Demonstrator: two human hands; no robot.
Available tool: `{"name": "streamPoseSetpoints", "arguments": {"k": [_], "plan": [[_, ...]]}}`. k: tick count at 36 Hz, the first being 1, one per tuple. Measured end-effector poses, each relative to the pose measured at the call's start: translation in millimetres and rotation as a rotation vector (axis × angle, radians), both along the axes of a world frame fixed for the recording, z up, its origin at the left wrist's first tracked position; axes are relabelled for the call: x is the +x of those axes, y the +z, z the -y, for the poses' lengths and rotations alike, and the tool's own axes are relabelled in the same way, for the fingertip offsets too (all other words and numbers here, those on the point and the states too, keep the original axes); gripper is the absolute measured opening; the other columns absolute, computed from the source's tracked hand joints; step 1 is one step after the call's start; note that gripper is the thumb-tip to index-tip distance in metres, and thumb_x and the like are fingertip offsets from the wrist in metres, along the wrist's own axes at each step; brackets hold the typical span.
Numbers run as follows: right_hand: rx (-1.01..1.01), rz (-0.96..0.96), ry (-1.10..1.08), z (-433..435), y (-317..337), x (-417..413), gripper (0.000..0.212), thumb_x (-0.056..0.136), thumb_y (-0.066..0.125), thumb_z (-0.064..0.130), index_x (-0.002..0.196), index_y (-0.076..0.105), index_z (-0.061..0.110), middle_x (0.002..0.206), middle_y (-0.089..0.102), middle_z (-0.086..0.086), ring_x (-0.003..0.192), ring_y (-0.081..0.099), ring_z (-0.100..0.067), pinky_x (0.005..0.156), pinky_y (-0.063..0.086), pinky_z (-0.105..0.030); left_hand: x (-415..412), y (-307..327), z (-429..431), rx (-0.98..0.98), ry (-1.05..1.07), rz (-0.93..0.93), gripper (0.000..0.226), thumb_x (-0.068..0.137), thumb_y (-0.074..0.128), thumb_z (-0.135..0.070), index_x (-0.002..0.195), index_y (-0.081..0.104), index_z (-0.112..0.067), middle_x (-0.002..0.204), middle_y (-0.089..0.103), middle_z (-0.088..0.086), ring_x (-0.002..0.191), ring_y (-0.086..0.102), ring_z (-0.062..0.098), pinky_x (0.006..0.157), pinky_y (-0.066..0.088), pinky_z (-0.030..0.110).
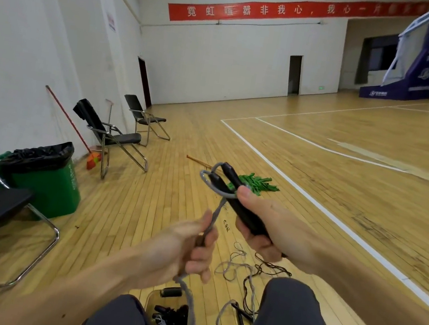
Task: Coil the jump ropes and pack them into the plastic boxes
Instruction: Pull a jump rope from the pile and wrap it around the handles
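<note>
My right hand (268, 224) grips the two black handles (233, 193) of a jump rope, held side by side and pointing up and away. Its grey cord (215, 210) loops out of the handle tops and runs down into my left hand (185, 253), which pinches the doubled cord. Below that fist the cord hangs toward a clear plastic box (168, 321) between my knees, which holds several black-handled ropes. More loose ropes (236, 317) lie tangled on the wooden floor by my right knee.
A green bin (44, 180) with a black liner stands at the left, beside black folding chairs (116, 138). A green mop head (255, 184) lies on the floor beyond my hands. My legs in dark trousers frame the box.
</note>
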State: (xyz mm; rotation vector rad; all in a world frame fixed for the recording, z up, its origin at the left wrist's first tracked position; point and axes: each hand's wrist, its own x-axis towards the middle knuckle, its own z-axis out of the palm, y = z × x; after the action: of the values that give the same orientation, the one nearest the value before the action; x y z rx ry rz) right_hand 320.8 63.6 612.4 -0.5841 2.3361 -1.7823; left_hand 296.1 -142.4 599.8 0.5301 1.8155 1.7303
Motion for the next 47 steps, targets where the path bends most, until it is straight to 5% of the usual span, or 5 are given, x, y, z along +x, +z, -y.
{"name": "streamPoseSetpoints", "arguments": {"k": [8, 20, 27, 33, 47], "plan": [[0.021, -0.027, -0.256, -8, -9, -14, 0.066, 0.089, 0.041, 0.075, 0.074, 0.052, 0.012, 0.057, 0.036, 0.002, 0.047, 0.024, -0.014, 0.044, 0.02, -0.026, 2, -1, -4, -0.411, -0.033, -0.409, 0.033, 0.104, 0.04, -0.042, 0.087, 0.046, -0.014, 0.061, 0.032, -0.004, 0.052, 0.028, 0.011, 0.05, 0.026, 0.025], [0.476, -0.155, -0.49, -1, -49, -31, 0.064, 0.089, 0.035, 0.079, 0.067, 0.046, 0.019, 0.057, 0.042, 0.003, 0.049, 0.035, -0.013, 0.053, 0.032, -0.031, 9, 22, -4, -1.224, -0.075, -1.238, 0.037, 0.105, 0.034, -0.049, 0.124, 0.049, -0.021, 0.091, 0.058, -0.01, 0.078, 0.054, 0.008, 0.074, 0.048, 0.025], [0.598, -0.117, -0.38, 6, -53, -22, 0.062, 0.091, 0.033, 0.078, 0.069, 0.044, 0.021, 0.058, 0.04, 0.006, 0.048, 0.033, -0.012, 0.049, 0.03, -0.026, -2, 50, 8, -1.175, -0.191, -1.4, 0.05, 0.099, 0.026, -0.047, 0.121, 0.062, -0.021, 0.106, 0.063, -0.008, 0.093, 0.06, 0.007, 0.086, 0.05, 0.026], [0.639, -0.113, -0.185, 18, -43, -8, 0.062, 0.092, 0.034, 0.076, 0.068, 0.039, 0.02, 0.056, 0.033, 0.006, 0.043, 0.026, -0.01, 0.05, 0.028, -0.03, -13, 63, 18, -1.006, -0.224, -1.437, 0.046, 0.095, 0.032, -0.051, 0.105, 0.068, -0.023, 0.088, 0.057, -0.016, 0.077, 0.052, -0.003, 0.071, 0.041, 0.015], [0.673, -0.186, 0.026, 34, -28, 18, 0.063, 0.091, 0.029, 0.076, 0.069, 0.037, 0.018, 0.062, 0.033, -0.001, 0.051, 0.028, -0.014, 0.055, 0.032, -0.033, -24, 56, 17, -0.815, -0.235, -1.143, 0.012, 0.098, 0.052, -0.041, 0.09, 0.061, -0.042, 0.081, 0.065, -0.011, 0.078, 0.06, 0.006, 0.072, 0.041, 0.012]]}}
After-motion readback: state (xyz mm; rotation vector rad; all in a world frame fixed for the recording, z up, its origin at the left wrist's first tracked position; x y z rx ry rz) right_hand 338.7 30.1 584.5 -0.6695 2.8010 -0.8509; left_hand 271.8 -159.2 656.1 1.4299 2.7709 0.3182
